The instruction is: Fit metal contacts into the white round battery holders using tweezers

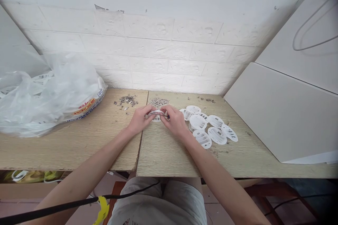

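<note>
Both hands meet over the wooden table point(169, 158), near its middle seam. My left hand point(140, 119) pinches the left side of a small white disc point(156, 112). On the disc's other side my right hand point(173, 120) has its fingers closed, with a small dark tip showing between them. Another white round piece point(156, 119) lies just below the held disc. Behind the hands is a pile of small metal parts point(159, 102). Several white slotted discs point(217, 135) lie overlapping to the right of my right hand.
A large clear plastic bag point(52, 95) of white pieces fills the left side. Small dark metal parts point(128, 101) lie scattered beside it. A white panel point(285, 112) stands at the right, and a black cable point(79, 202) crosses above my lap.
</note>
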Demonstrator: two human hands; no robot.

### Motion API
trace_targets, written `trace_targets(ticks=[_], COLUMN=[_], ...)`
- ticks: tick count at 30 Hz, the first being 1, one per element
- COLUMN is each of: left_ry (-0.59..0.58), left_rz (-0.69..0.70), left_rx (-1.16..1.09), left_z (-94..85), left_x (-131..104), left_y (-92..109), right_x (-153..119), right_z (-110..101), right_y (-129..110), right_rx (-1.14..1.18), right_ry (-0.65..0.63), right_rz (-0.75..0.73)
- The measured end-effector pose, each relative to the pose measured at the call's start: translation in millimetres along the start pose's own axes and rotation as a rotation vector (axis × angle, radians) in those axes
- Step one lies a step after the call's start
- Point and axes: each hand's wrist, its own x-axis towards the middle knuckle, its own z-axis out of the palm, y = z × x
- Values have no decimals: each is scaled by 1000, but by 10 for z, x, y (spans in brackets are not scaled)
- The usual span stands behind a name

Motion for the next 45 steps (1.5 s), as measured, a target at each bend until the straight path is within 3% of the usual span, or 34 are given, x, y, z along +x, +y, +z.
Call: trace_targets(ticks=[3,8,15,20,29,37,45], left_ry=[-38,-86,-279,-302,-365,-391,-382], left_rz=[-91,-219,-434,-479,-480,-496,-498], left_rx=[-53,61,35,48,0,61,82], left_z=[-4,-2,1,4,18,-8,4], left_x=[30,55,36,43,42,50,50], left_y=[44,8,7,33,7,99,68], right_x=[21,65,72,74,52,88,88], right_z=[-5,-30,-12,-8,17,-66,-53], right_y=[-13,-42,-6,-57,-125,-134,-122], right_rx=[126,293,271,191,132,264,285], right_ry=[-59,-204,-394,-379,-331,-434,-438], right_rz=[131,376,569,583,457,563,583])
